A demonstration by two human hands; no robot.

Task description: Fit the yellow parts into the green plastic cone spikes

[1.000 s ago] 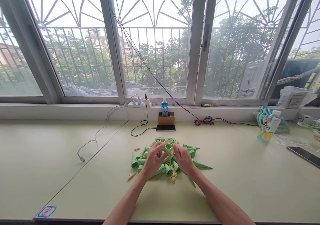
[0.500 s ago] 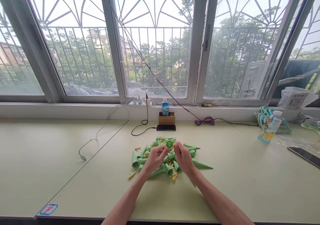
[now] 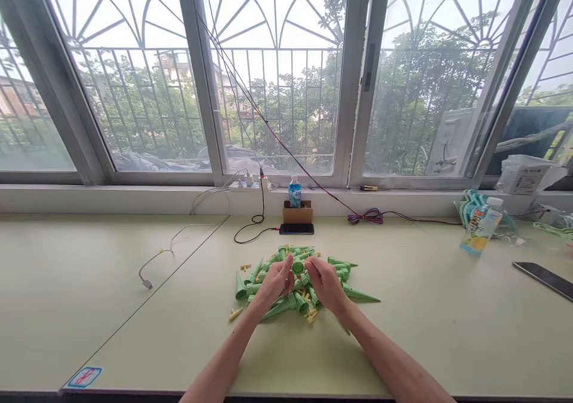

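Above a heap of green plastic watering spikes (image 3: 302, 302), my left hand (image 3: 274, 282) grips one green watering spike (image 3: 298, 268) with its round open end facing me. My right hand (image 3: 326, 282) is closed at the right side of that spike, fingertips pinched close against it. Whatever the right fingertips may hold is hidden. Small yellow T-shaped valves (image 3: 235, 314) lie among the spikes and at the edges of the heap. Pointed tips of several spikes stick out to the right, such as one long spike (image 3: 362, 294).
Behind the heap lie a phone (image 3: 296, 228) on a cable and a small cardboard box (image 3: 298, 212) by a blue-labelled bottle (image 3: 295, 191). To the right stand a drink bottle (image 3: 481, 227) and another phone (image 3: 544, 280). A grey cable (image 3: 147, 283) lies left.
The held spike has come slightly lower and to the left, and its open end is tilted differently. My left thumb now points up along its side; my right hand has shifted left with it.
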